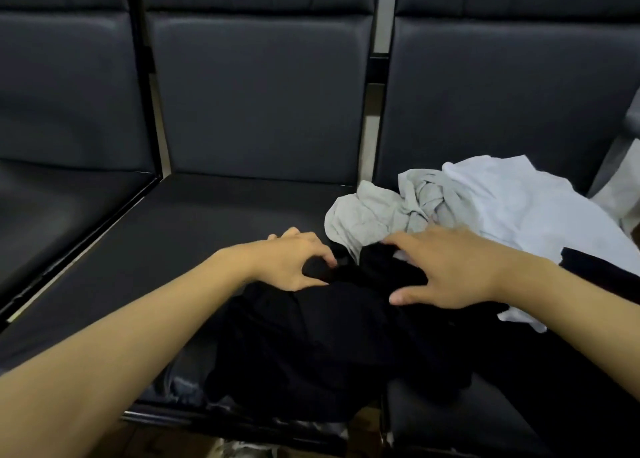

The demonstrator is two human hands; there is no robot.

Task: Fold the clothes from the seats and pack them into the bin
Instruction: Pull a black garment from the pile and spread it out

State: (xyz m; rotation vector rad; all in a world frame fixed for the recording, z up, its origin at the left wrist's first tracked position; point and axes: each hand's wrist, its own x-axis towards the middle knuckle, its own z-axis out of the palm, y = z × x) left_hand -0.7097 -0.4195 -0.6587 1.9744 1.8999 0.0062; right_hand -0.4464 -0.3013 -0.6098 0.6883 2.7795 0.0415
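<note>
Black garment crumpled on dark seats, grey and white clothes heaped behind

Waiting area — row of joined seats

A black garment lies bunched across the front of the dark padded seats. The left hand pinches its upper edge between thumb and fingers. The right hand rests spread on it, beside a crumpled grey garment and a white garment.
</note>
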